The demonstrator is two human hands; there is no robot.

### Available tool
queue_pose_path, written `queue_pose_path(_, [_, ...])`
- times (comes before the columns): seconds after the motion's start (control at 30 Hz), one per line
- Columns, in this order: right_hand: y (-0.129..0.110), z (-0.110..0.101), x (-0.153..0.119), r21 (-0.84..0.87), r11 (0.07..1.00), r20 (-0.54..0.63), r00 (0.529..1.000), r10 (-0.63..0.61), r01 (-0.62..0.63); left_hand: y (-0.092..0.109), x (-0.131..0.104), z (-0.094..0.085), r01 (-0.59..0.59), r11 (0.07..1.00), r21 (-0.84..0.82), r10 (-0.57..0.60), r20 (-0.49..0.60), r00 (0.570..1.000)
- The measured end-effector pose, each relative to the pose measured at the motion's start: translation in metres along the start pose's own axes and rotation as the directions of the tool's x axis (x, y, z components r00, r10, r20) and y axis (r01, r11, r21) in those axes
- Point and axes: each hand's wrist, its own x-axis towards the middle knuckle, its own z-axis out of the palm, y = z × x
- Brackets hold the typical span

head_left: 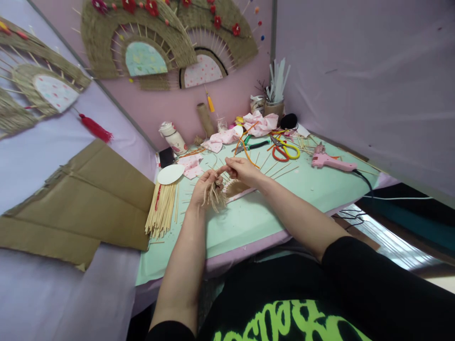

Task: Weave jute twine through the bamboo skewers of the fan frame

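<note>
My left hand (204,186) is closed around a small bundle of beige jute twine (214,198), whose loose ends hang below the fingers. Close by on the right, my right hand (245,171) is closed with its fingertips pinched beside the left fingers; what they pinch is too small to make out. Below both hands lies a half-round fan piece (237,188) with a brown woven middle and a pinkish lower edge. Thin sticks (280,169) radiate from it over the pale green table cover. The hands hide part of it.
A bundle of thin sticks (161,210) lies at left under a white oval (171,174), near folded cardboard (95,203). Behind are pliers (254,146), scissors (286,149) and pink cloth (261,124). A pink glue gun (332,162) with a cord lies right. A bottle (173,138) stands back left.
</note>
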Motion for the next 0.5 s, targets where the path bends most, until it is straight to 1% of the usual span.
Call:
queue_pose_path(0.07, [0.0009, 0.0006, 0.0003, -0.005, 1.0, 0.011, 1.0, -0.012, 0.012, -0.0008, 0.0002, -0.0001, 0.005, 1.0, -0.006, -0.005, -0.01, 1.0])
queue_pose_path(0.3, [-0.0034, 0.0037, -0.0034, -0.023, 1.0, 0.034, 0.999, -0.014, 0.015, -0.0029, 0.0029, -0.0032, -0.05, 0.999, 0.015, 0.05, -0.009, 0.999])
queue_pose_path(0.4, [-0.0026, 0.002, -0.0033, 0.001, 1.0, 0.065, 0.998, -0.004, 0.004, -0.0025, 0.0026, -0.0027, -0.069, 0.997, 0.018, 0.069, 0.002, 0.998])
queue_pose_path(0.5, [-0.0011, 0.0001, -0.0026, 0.026, 1.0, 0.082, 0.997, 0.007, -0.009, -0.002, 0.0014, -0.0019, -0.072, 0.997, 0.038, 0.072, -0.02, 0.997])
